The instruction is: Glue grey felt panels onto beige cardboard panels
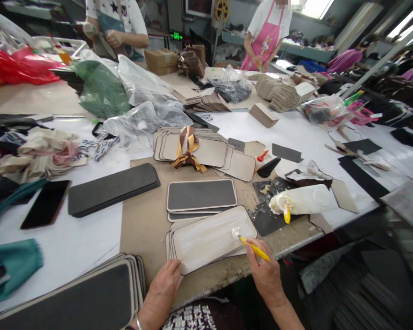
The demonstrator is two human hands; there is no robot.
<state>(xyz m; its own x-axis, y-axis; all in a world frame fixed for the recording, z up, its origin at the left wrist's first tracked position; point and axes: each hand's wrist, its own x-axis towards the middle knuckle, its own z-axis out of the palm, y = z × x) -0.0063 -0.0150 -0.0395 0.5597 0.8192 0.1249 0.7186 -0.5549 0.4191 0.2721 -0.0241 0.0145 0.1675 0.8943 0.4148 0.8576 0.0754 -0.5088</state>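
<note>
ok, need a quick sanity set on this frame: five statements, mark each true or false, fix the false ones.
1. The right hand holds a yellow-handled brush. True.
2. The left hand is raised in the air. False: its fingers rest at the near left corner of the pale panel.
3. White paste sits at the brush's tip on that panel. True.
4. The phone shows a bright screen. False: its screen is dark.
5. A brown-and-yellow ribbon goes around a stack of panels. True.
</note>
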